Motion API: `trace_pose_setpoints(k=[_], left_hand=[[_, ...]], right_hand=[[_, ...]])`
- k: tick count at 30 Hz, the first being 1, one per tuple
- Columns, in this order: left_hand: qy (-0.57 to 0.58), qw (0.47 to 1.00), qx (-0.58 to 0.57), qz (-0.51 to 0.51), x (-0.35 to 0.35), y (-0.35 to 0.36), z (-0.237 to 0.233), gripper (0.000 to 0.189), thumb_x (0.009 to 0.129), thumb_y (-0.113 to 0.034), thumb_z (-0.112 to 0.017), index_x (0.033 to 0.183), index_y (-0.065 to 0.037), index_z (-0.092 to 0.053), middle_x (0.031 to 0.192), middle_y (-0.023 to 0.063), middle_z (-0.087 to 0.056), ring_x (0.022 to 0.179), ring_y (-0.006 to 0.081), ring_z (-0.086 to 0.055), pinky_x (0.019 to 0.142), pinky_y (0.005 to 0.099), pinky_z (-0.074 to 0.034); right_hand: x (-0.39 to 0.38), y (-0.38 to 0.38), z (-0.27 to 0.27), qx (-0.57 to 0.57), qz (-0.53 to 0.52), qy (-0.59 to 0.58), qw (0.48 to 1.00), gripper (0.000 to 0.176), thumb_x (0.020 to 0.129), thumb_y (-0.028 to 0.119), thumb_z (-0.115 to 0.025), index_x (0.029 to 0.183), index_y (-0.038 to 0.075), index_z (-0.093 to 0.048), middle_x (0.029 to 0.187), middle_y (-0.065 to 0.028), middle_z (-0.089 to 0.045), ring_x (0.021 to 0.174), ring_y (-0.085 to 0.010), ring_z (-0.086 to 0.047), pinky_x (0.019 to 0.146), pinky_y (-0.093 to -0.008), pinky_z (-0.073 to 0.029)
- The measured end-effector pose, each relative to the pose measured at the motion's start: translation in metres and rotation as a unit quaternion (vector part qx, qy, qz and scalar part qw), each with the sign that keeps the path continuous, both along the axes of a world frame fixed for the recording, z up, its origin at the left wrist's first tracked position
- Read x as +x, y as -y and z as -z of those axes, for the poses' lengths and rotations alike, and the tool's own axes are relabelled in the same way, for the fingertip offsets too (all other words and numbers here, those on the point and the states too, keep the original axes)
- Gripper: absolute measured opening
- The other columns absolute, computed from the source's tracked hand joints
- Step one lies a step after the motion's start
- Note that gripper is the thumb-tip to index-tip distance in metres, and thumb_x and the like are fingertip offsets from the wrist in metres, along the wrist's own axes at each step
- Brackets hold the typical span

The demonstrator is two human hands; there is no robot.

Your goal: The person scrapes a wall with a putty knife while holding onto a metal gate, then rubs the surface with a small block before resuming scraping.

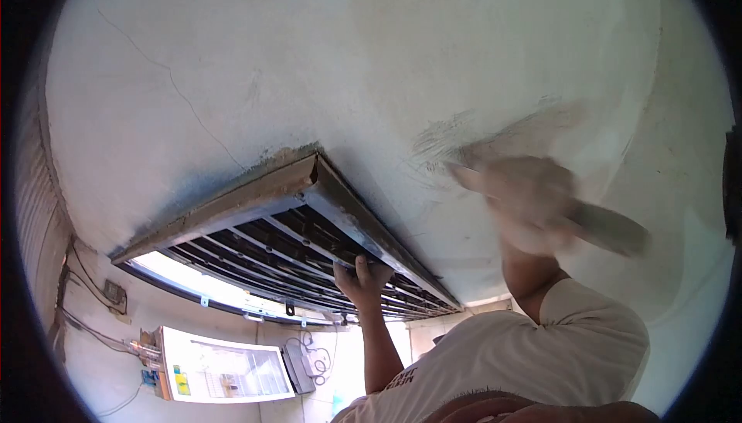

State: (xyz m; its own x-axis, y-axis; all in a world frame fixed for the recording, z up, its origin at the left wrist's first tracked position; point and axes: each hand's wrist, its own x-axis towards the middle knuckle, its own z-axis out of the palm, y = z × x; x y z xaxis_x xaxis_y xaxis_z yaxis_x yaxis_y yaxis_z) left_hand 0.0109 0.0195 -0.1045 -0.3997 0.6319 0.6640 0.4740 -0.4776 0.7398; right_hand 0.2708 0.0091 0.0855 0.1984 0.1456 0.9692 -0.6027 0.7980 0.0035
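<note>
My left hand (362,284) is closed around a bar of the dark metal window grille (294,234), set in a worn frame (224,199). My right hand (533,191) is raised against the pale plastered wall (371,60) and smeared by motion. It grips a flat, long hand tool (610,227), whose grey-brown end sticks out to the right of the fist. A narrow tip (464,176) shows on the other side, near dark scratchy streaks (440,141) on the wall. Blur hides the tool's exact kind.
A thin crack (170,75) runs down the wall left of the window. Below left stands a lit, glass-fronted white cabinet (224,365), with cables (97,334) and a small wall box (114,293) nearby. Corrugated sheeting (39,199) lines the far left.
</note>
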Motion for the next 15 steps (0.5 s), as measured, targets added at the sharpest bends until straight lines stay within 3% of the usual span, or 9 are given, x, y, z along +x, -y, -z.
trace_pose_setpoints(k=[1, 3, 5, 6, 9, 10, 11, 14, 15], left_hand=[[0.026, 0.999, -0.013, 0.015, 0.001, 0.002, -0.002, 0.031, 0.085, -0.02, -0.064, 0.099, 0.006, -0.056, 0.084, 0.0179, -0.061, 0.075, 0.0305, -0.057, 0.068, 0.039, -0.045], [0.051, 0.998, -0.022, 0.028, 0.0, 0.002, 0.002, 0.03, 0.085, -0.02, -0.064, 0.098, 0.006, -0.056, 0.083, 0.018, -0.061, 0.074, 0.0303, -0.057, 0.068, 0.0389, -0.045], [0.045, 0.999, -0.012, 0.027, -0.008, -0.004, 0.013, 0.029, 0.084, -0.019, -0.065, 0.097, 0.006, -0.056, 0.083, 0.018, -0.061, 0.074, 0.0297, -0.057, 0.068, 0.0385, -0.045], [-0.011, 0.998, 0.055, 0.006, -0.007, -0.007, 0.011, 0.026, 0.085, -0.016, -0.064, 0.096, 0.006, -0.056, 0.082, 0.0179, -0.061, 0.073, 0.0287, -0.057, 0.068, 0.0376, -0.045], [-0.003, 1.0, -0.025, 0.016, -0.001, 0.005, -0.012, 0.024, 0.084, -0.013, -0.063, 0.096, 0.006, -0.056, 0.082, 0.0177, -0.061, 0.073, 0.0281, -0.057, 0.068, 0.0374, -0.045], [0.034, 0.999, -0.006, 0.007, 0.005, 0.007, -0.01, 0.023, 0.082, -0.011, -0.063, 0.096, 0.006, -0.056, 0.082, 0.0176, -0.06, 0.072, 0.028, -0.057, 0.067, 0.0376, -0.045], [0.019, 1.0, 0.013, -0.013, 0.009, 0.01, -0.016, 0.023, 0.081, -0.01, -0.064, 0.096, 0.006, -0.056, 0.083, 0.0186, -0.061, 0.071, 0.0292, -0.057, 0.067, 0.0381, -0.045], [-0.034, 0.999, 0.013, -0.041, 0.003, 0.008, -0.016, 0.024, 0.08, -0.01, -0.064, 0.095, 0.006, -0.056, 0.085, 0.0205, -0.061, 0.073, 0.0333, -0.059, 0.068, 0.0393, -0.045], [-0.025, 1.0, -0.012, 0.0, -0.011, 0.0, 0.004, 0.024, 0.08, -0.01, -0.065, 0.095, 0.005, -0.056, 0.084, 0.0194, -0.061, 0.074, 0.0335, -0.059, 0.068, 0.039, -0.046]], right_hand=[[-0.013, -0.013, 0.004, -0.043, -0.029, 0.011, 0.999, 0.044, 0.086, 0.03, -0.058, 0.053, 0.014, -0.034, 0.045, 0.0015, -0.034, 0.039, -0.0141, -0.029, 0.045, -0.0307, -0.026], [-0.015, 0.013, -0.003, -0.193, 0.034, 0.089, 0.977, 0.044, 0.087, 0.028, -0.057, 0.054, 0.012, -0.033, 0.046, 0.0007, -0.033, 0.04, -0.0148, -0.028, 0.045, -0.0322, -0.026], [-0.019, 0.025, -0.001, -0.228, 0.149, 0.101, 0.957, 0.043, 0.088, 0.025, -0.055, 0.054, 0.011, -0.032, 0.047, 0.0001, -0.033, 0.041, -0.0155, -0.028, 0.045, -0.0332, -0.026], [-0.017, 0.022, 0.006, -0.19, 0.232, 0.075, 0.951, 0.043, 0.088, 0.025, -0.055, 0.054, 0.011, -0.032, 0.048, -0.0001, -0.033, 0.041, -0.0157, -0.028, 0.045, -0.0336, -0.026], [-0.008, 0.017, 0.031, -0.077, 0.46, 0.001, 0.885, 0.042, 0.088, 0.023, -0.054, 0.055, 0.01, -0.031, 0.049, -0.0007, -0.032, 0.042, -0.0165, -0.028, 0.046, -0.0346, -0.026], [-0.021, 0.007, 0.013, -0.038, 0.268, -0.009, 0.963, 0.04, 0.086, 0.02, -0.055, 0.055, 0.01, -0.031, 0.049, -0.0009, -0.033, 0.043, -0.0169, -0.029, 0.046, -0.0344, -0.026], [-0.034, -0.003, -0.005, -0.004, 0.064, -0.023, 0.998, 0.039, 0.084, 0.016, -0.056, 0.054, 0.01, -0.031, 0.05, -0.0012, -0.033, 0.044, -0.0172, -0.031, 0.046, -0.0342, -0.026], [-0.04, 0.011, -0.01, -0.036, 0.038, -0.017, 0.998, 0.035, 0.077, 0.015, -0.058, 0.053, 0.012, -0.033, 0.048, 0.0006, -0.032, 0.043, -0.0159, -0.03, 0.048, -0.0313, -0.025], [-0.035, 0.02, -0.007, -0.007, 0.038, -0.028, 0.999, 0.035, 0.076, 0.016, -0.058, 0.053, 0.013, -0.033, 0.049, 0.0013, -0.031, 0.044, -0.0155, -0.03, 0.048, -0.0308, -0.025]])
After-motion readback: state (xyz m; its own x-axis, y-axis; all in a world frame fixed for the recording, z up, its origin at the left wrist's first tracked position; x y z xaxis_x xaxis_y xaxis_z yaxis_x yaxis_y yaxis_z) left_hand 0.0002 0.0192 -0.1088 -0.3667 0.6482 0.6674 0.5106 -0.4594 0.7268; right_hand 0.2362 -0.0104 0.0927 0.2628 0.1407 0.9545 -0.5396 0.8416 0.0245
